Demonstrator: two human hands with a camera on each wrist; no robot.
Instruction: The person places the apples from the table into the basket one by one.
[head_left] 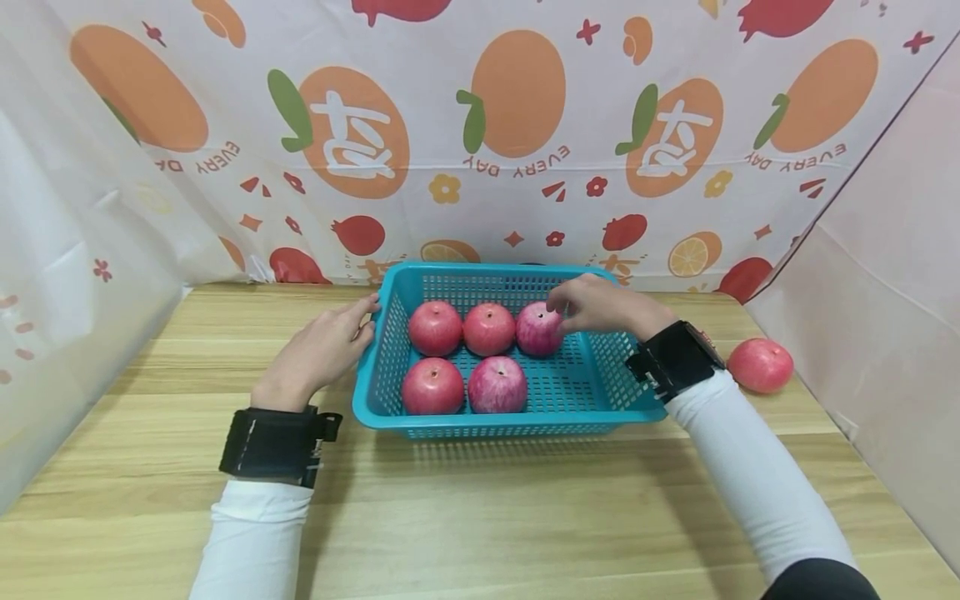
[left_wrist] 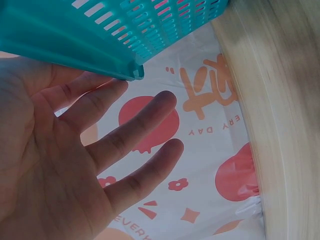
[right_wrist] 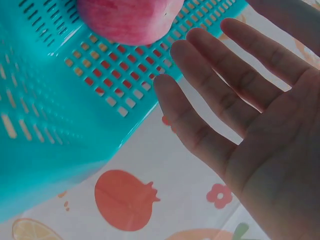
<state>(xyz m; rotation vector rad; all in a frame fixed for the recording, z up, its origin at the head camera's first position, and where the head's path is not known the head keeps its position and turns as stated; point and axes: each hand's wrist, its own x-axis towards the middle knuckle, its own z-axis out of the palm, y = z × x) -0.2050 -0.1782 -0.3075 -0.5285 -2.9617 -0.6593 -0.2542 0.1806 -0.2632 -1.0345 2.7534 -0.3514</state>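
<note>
A turquoise plastic basket (head_left: pixel 517 419) with slotted walls stands on the wooden table. Inside it, three red apples (head_left: pixel 489 329) form the back row and two more (head_left: pixel 498 385) the front row. My left hand (head_left: pixel 318 350) is at the basket's left rim, and in the left wrist view its spread fingers (left_wrist: pixel 132 142) reach along the rim's underside. Over the back right apple (head_left: pixel 538 333) hovers my right hand (head_left: pixel 603 306). The right wrist view shows this hand's fingers (right_wrist: pixel 220 95) extended, with a gap between them and the apple (right_wrist: pixel 130 20).
Another red apple (head_left: pixel 761 365) lies on the table (head_left: pixel 480 517) to the right of the basket, beside the right wrist. A fruit-printed sheet (head_left: pixel 517 217) hangs behind the basket, and pale side panels (head_left: pixel 862 333) border the table.
</note>
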